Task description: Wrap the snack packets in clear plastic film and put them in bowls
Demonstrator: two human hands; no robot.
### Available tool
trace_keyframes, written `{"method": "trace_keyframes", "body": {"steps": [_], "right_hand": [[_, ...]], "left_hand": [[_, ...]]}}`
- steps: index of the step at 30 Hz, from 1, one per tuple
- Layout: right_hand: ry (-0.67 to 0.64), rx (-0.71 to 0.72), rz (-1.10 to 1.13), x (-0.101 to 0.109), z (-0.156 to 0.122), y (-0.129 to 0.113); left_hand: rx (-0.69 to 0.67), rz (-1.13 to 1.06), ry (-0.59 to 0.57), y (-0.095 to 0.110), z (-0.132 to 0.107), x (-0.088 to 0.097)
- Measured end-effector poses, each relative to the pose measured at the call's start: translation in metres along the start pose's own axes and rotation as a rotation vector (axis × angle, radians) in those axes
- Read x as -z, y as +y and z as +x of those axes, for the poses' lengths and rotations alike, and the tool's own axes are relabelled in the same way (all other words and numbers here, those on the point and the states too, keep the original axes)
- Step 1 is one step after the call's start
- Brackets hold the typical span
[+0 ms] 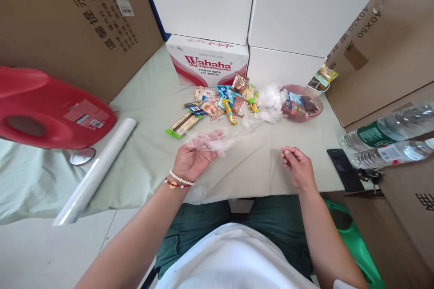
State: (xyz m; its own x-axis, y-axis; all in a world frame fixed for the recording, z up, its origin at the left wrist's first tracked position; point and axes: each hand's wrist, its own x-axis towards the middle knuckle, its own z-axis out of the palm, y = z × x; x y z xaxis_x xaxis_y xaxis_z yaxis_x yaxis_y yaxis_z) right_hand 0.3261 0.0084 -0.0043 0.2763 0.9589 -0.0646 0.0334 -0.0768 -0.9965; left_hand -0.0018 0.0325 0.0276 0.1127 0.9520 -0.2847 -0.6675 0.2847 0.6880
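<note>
Pale tablecloth (pixel 251 171) lies below; I see the left hand (pixel 194 161) spread under plastic film (pixel 222 144), the right hand (pixel 298 168) curled inward; static cling could bunch that film

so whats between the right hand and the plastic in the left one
Just creased tablecloth lies between the right hand and the plastic, in the head view.

On the left of the frame I see a red jug (pixel 64 99), in the upper middle a Wahaha box (pixel 210 64), at the right two bottles (pixel 375 136) beside a black phone (pixel 345 170).
</note>
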Motion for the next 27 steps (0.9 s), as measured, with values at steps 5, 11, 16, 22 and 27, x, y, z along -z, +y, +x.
{"method": "trace_keyframes", "body": {"steps": [5,11,16,22,27], "right_hand": [[0.133,0.172,-0.009,-0.007,0.002,0.002],[0.215,0.24,0.03,0.005,0.006,-0.017],[-0.152,0.201,-0.137,-0.008,-0.013,-0.02],[-0.32,0.215,-0.391,-0.026,-0.02,0.001],[-0.219,0.302,-0.445,-0.035,-0.033,0.017]], "left_hand": [[-0.049,0.125,-0.179,0.002,-0.006,-0.011],[-0.083,0.28,-0.296,-0.01,0.001,-0.025],[-0.045,0.191,-0.26,-0.028,0.005,-0.026],[0.059,0.052,-0.183,-0.037,0.009,-0.015],[0.012,0.069,0.043,-0.044,0.016,0.003]]}}
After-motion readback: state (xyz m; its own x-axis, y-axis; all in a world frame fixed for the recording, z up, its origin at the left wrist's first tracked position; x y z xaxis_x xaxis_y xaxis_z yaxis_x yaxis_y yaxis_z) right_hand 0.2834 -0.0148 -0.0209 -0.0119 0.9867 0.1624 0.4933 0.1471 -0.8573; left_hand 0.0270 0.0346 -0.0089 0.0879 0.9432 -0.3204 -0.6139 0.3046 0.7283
